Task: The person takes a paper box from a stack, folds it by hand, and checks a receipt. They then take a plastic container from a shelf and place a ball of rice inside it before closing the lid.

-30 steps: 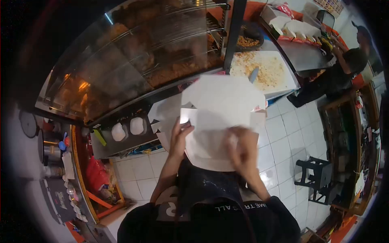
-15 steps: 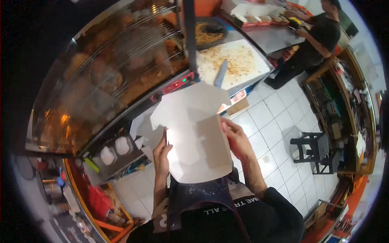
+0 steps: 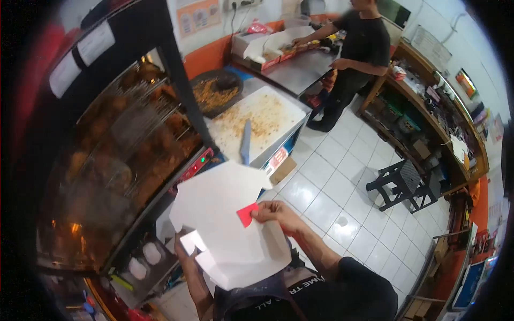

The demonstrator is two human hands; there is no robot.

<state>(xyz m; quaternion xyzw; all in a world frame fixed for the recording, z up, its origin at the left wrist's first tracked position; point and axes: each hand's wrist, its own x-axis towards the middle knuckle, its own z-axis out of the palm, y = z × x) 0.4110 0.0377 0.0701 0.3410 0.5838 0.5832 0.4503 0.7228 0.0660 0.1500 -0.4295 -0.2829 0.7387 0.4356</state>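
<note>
A white cardboard food box (image 3: pixel 230 246) with its lid standing open is in front of my body at the lower middle. My left hand (image 3: pixel 188 262) grips its left side, with the fingers partly hidden behind the card. At the right side, my right hand (image 3: pixel 276 215) pinches a small red flap (image 3: pixel 246 214) that appears to be part of the box. White cut tabs (image 3: pixel 193 243) stick up along the box's left edge. Past the lid, a knife (image 3: pixel 246 142) lies on a crumb-covered white cutting board (image 3: pixel 273 117).
A glass display case (image 3: pixel 128 139) of fried food stands at the left. Behind the board is a dark stone mortar (image 3: pixel 217 92). A co-worker (image 3: pixel 360 53) stands at a metal table (image 3: pixel 305 72) with boxes. Black stools (image 3: pixel 399 182) stand on the tiled floor at right.
My right hand has moved from the box's outer side to pinch the red flap, now visible. The box has tilted and shifted left and down. The view has swung, showing more of the back wall.
</note>
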